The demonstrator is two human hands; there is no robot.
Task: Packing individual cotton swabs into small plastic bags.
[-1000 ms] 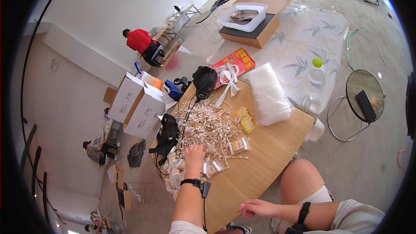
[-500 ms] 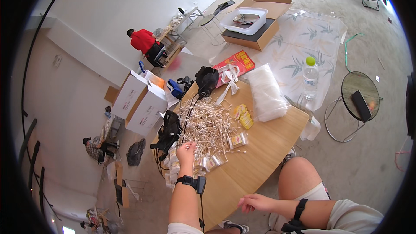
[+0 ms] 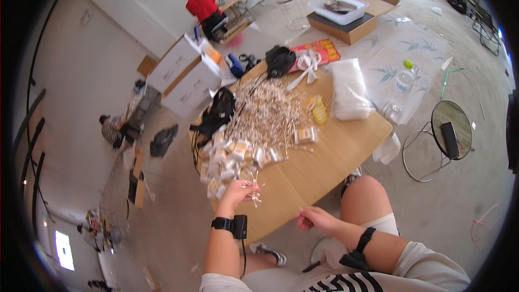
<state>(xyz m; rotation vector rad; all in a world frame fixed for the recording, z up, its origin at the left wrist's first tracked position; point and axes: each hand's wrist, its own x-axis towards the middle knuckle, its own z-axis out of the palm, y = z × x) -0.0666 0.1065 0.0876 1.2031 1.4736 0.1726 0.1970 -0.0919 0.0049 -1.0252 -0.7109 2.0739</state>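
Note:
My left hand [image 3: 237, 191] is closed on several cotton swabs [image 3: 254, 188], which stick out at different angles between thumb and fingers. It hovers above the near left edge of the wooden table [image 3: 330, 157]. Just beyond it lies a heap of small clear packets [image 3: 230, 157] with white contents. Farther back, a large loose pile of cotton swabs [image 3: 267, 111] spreads over the table. My right hand [image 3: 316, 219] is off the table's near edge, its fingers loosely bent and apart with nothing seen in them.
Yellow packets [image 3: 319, 111] and a stack of clear plastic bags [image 3: 350, 89] lie right of the pile. Black bags [image 3: 219, 111] border its left. White boxes [image 3: 186, 78] stand beyond the table. A bottle [image 3: 403, 84] and a round stool [image 3: 451, 130] are at right. A person in red [image 3: 203, 8] sits far off.
My left hand has come back from the pile's near edge toward me, with swabs now showing in its fingers. My right hand has risen slightly toward the table edge. The view has shifted.

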